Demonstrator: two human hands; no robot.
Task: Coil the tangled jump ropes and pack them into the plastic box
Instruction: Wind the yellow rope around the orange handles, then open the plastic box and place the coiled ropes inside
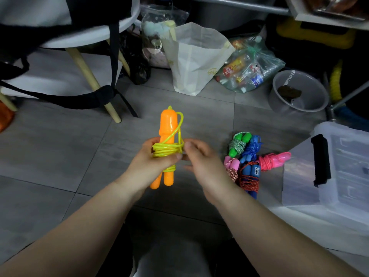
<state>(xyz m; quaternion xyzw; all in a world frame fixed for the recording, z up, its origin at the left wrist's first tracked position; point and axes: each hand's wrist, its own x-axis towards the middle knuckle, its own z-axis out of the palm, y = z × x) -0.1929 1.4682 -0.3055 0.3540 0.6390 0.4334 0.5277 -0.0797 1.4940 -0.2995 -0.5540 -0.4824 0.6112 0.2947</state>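
Note:
My left hand grips a jump rope with two orange handles held upright side by side, its yellow-green cord wound around them in several turns. My right hand is right beside the coil, fingertips at the cord's right edge; whether it pinches the cord is unclear. On the floor to the right lie several coiled ropes: a green-handled one, a blue one, a pink one, a light pink one and a blue-handled one with red cord. The clear plastic box stands at the right edge.
A white stool with wooden legs and black straps stands back left. A white paper bag, a clear bag of bottles and a grey bowl sit at the back. Grey tile floor lies under my hands.

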